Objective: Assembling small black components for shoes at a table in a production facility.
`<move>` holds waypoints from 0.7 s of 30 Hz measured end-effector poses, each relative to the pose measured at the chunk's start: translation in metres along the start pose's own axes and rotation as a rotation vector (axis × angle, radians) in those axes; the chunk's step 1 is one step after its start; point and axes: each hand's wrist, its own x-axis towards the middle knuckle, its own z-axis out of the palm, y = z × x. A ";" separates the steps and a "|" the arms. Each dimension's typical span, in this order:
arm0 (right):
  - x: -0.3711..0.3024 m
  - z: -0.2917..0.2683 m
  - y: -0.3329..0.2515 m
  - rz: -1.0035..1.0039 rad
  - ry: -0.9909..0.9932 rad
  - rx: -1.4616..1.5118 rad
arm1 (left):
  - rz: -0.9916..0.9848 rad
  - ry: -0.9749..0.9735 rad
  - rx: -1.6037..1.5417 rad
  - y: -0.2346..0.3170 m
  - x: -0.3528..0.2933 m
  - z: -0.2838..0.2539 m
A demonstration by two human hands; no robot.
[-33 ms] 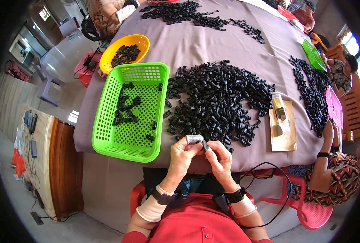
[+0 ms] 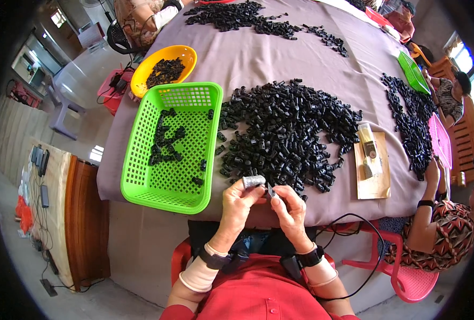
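My left hand [image 2: 235, 207] is pinched at the near edge of a large heap of small black plastic parts [image 2: 285, 133]. Grey tape [image 2: 253, 181] wraps one of its fingertips. Between thumb and finger it grips one small black part, mostly covered by the fingers. Close beside it, my right hand [image 2: 290, 212] is closed on a small, thin, dark blade-like piece [image 2: 270, 190], its tip pointing toward the left hand. Left of the heap stands a green plastic basket [image 2: 211, 144] with several black parts scattered on its bottom.
Behind the basket is a yellow bowl [image 2: 191, 57] of small dark bits. A cardboard piece [image 2: 376, 188] with a clear tube lies right of the heap. More black heaps, a pink basket [image 2: 440, 136] and other people are around the cloth-covered table [image 2: 279, 58]. A cable loops beside my right arm.
My left fingertips have shifted slightly to the left, and the gap between them and the blade-like piece looks a little wider. The right hand has barely moved.
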 end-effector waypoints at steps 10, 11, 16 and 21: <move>0.003 -0.002 -0.009 0.022 -0.121 -0.096 | -0.170 -0.145 -0.325 -0.003 0.007 -0.014; 0.004 -0.002 -0.010 0.011 -0.135 -0.120 | -0.173 -0.153 -0.334 -0.003 0.007 -0.014; 0.005 -0.001 -0.011 -0.032 -0.141 -0.189 | -0.236 -0.087 -0.328 -0.001 0.008 -0.017; 0.005 0.000 -0.013 -0.067 -0.144 -0.210 | -0.232 -0.115 -0.349 -0.004 0.008 -0.020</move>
